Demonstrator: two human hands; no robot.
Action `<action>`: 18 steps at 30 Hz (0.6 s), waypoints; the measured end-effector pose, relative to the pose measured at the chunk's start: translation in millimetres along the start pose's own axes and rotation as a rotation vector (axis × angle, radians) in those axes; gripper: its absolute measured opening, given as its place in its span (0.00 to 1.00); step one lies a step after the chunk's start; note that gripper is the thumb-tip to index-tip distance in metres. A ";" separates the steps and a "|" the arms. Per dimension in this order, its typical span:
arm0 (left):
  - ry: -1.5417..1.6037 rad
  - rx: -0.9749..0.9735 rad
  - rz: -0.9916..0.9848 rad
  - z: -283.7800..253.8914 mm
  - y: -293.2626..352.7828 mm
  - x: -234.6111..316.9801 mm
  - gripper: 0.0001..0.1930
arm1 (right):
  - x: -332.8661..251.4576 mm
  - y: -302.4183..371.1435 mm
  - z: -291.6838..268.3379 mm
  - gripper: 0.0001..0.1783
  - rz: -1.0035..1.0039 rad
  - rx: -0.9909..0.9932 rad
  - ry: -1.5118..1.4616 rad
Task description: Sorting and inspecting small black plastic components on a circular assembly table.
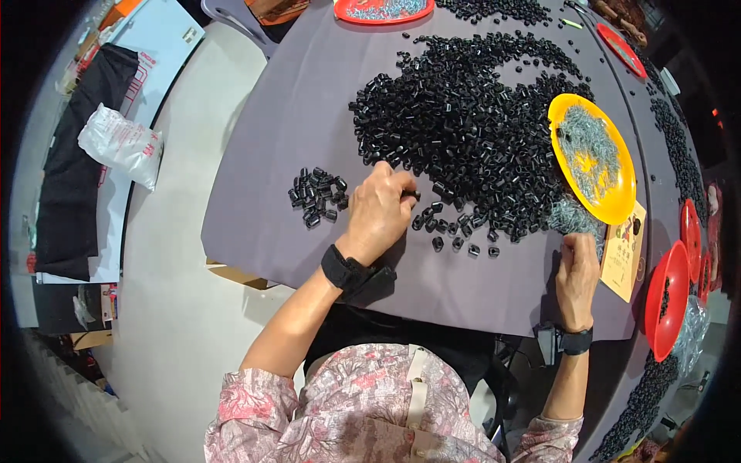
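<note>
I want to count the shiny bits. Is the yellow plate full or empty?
Partly full. The yellow plate holds a heap of small silvery metal pieces across its middle, while bare yellow shows along its rim. More pieces lie spilled beside the right hand.

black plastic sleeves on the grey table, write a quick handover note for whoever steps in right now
Left hand: fingers pinched at the edge of the big heap of small black plastic sleeves; whether they hold one cannot be told.
Right hand: resting by the loose silvery metal pins below the round yellow plate.
Done: a small separate cluster of black pieces lies left of the hand.
Left: most of the heap.
</note>
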State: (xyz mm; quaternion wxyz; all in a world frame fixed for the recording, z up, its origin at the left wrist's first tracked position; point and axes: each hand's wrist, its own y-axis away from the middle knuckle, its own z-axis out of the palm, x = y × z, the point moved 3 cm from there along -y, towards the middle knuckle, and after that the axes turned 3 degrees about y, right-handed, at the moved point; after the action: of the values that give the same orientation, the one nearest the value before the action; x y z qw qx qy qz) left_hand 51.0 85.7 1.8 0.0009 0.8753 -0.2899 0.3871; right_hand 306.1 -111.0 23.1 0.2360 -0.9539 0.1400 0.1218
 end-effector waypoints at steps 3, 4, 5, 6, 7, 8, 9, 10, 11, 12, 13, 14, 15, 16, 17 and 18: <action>0.092 -0.049 -0.032 4.1 1.4 -0.4 0.05 | -9.5 2.0 -0.3 0.11 0.057 -0.007 -0.050; 0.136 -0.010 -0.049 2.9 -1.4 -0.4 0.06 | -11.9 2.3 0.3 0.12 0.045 -0.006 -0.068; 0.181 0.029 -0.066 1.5 -4.5 -0.9 0.06 | -14.6 2.2 0.8 0.13 0.034 -0.004 -0.085; 0.179 0.029 -0.064 1.1 -9.5 -1.7 0.06 | -18.3 1.8 1.4 0.13 0.034 -0.002 -0.087; 0.161 0.038 -0.076 -0.4 -16.0 -3.5 0.06 | -23.5 0.8 1.2 0.13 0.016 0.000 -0.109; 0.144 0.046 -0.089 -1.6 -22.4 -5.8 0.06 | -27.8 0.3 1.2 0.14 -0.001 0.001 -0.130; 0.127 0.054 -0.103 -2.0 -26.5 -8.0 0.06 | -30.6 1.6 1.7 0.14 -0.004 0.001 -0.133; 0.087 0.096 -0.057 0.3 -29.7 -8.1 0.05 | -32.5 4.1 3.1 0.14 -0.008 -0.005 -0.135; 0.086 0.095 -0.056 2.4 -29.0 -9.2 0.05 | -33.8 5.5 4.5 0.15 -0.013 -0.011 -0.138; 0.035 0.069 -0.034 4.3 -26.8 -9.0 0.05 | -34.8 5.3 5.6 0.15 -0.025 -0.008 -0.149; -0.013 0.038 -0.014 6.2 -24.1 -7.3 0.04 | -35.6 7.1 5.6 0.15 -0.021 -0.011 -0.149; -0.025 0.063 0.004 7.3 -21.8 -8.3 0.04 | -36.3 8.8 5.8 0.14 0.008 -0.021 -0.166; -0.026 0.059 0.001 5.6 -18.3 -9.2 0.04 | -36.9 10.6 6.3 0.14 0.037 -0.031 -0.185; 0.035 0.003 -0.021 3.6 -14.6 -10.8 0.03 | -37.4 12.2 6.3 0.14 0.042 -0.032 -0.184; 0.095 -0.052 -0.043 2.4 -10.5 -12.6 0.03 | -37.5 13.8 6.3 0.14 0.055 -0.027 -0.201; 0.108 -0.011 -0.035 0.8 -5.9 -14.2 0.03 | -37.2 15.4 6.2 0.14 0.067 -0.021 -0.219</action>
State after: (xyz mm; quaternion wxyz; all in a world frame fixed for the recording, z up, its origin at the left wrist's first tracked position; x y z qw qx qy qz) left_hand 46.9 97.6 -7.2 0.0283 0.8581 -0.2763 0.4319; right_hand 265.4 -113.3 22.5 0.2355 -0.9321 0.1439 0.2345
